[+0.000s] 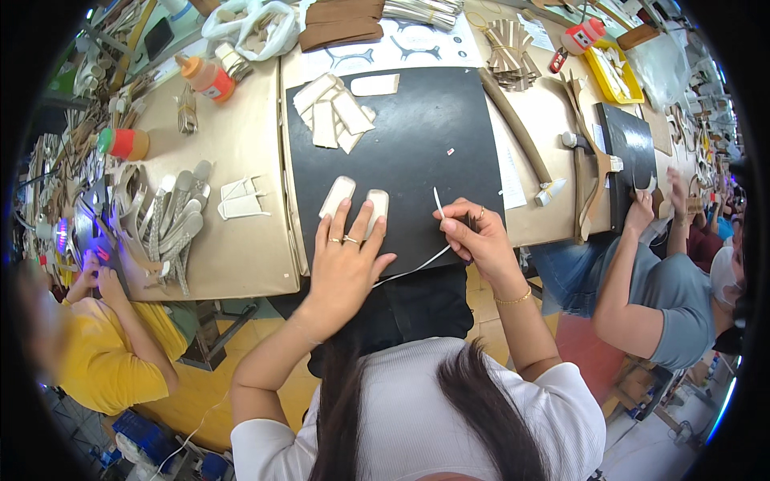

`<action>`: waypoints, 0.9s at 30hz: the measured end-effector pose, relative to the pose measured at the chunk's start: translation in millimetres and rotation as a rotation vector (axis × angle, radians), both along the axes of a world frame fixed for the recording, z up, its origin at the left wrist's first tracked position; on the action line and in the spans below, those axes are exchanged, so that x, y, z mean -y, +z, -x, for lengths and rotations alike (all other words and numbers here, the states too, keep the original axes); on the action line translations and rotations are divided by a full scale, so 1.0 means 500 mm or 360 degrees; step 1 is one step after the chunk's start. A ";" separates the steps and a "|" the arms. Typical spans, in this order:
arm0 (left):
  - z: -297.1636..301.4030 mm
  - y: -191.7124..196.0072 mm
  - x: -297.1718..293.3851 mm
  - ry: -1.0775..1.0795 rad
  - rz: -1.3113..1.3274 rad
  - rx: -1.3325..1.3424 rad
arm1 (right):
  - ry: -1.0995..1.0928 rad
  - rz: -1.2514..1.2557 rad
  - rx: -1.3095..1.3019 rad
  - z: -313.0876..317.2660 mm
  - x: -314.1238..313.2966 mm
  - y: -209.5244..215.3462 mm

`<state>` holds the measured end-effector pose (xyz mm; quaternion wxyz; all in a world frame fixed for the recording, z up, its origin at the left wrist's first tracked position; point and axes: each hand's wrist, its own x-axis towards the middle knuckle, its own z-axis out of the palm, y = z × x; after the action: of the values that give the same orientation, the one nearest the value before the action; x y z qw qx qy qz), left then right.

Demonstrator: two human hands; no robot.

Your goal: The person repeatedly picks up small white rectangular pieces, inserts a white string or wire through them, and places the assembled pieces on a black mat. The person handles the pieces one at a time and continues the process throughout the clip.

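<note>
My left hand (341, 268) lies with fingers spread over two small cream pieces with rounded ends. The left piece (338, 194) and the right piece (378, 205) stick out past my fingertips on the black mat (425, 128). Between thumb and fingers, my right hand (481, 240) pinches a thin white strip (417, 266). One short end of it points up from the pinch; the rest curves down toward my left hand and over the mat's near edge. Farther back on the mat lie a pile of similar cream pieces (333, 116) and a single one (374, 85).
Left on the table are grey braided straps (172, 216), a white stack (243, 198) and glue bottles (208, 78). A hammer (521, 136) lies along the mat's right side, near a yellow tray (613, 76). Co-workers sit close on the left (120, 353) and right (642, 313).
</note>
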<state>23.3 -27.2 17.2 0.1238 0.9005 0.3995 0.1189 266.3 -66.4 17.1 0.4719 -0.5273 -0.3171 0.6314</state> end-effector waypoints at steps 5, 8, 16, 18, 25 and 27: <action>0.077 -0.021 -0.049 -0.0298 0.0074 0.0195 | 0.0097 0.0040 0.0203 0.012 -0.022 0.012; 0.068 -0.020 -0.019 -0.0116 -0.0049 0.0279 | 0.0115 -0.0055 0.0436 0.028 -0.025 0.018; 0.059 -0.026 0.094 -0.0045 -0.0059 0.0165 | 0.0338 -0.0896 0.1372 0.078 -0.042 0.004; 0.071 -0.033 0.095 -0.0039 -0.0022 0.0202 | 0.0461 -0.1104 0.1634 0.092 -0.045 0.000; 0.076 -0.047 0.100 0.0043 -0.0058 0.0250 | 0.0715 -0.1488 0.2013 0.123 -0.044 -0.010; 0.075 -0.049 0.097 0.0029 -0.0075 0.0250 | 0.0750 -0.1475 0.2044 0.128 -0.045 -0.011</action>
<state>-14.4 -75.7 -7.4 0.1324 0.8873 0.3939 0.1999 202.3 -43.9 11.7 0.2236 -0.4570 -0.8557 0.0948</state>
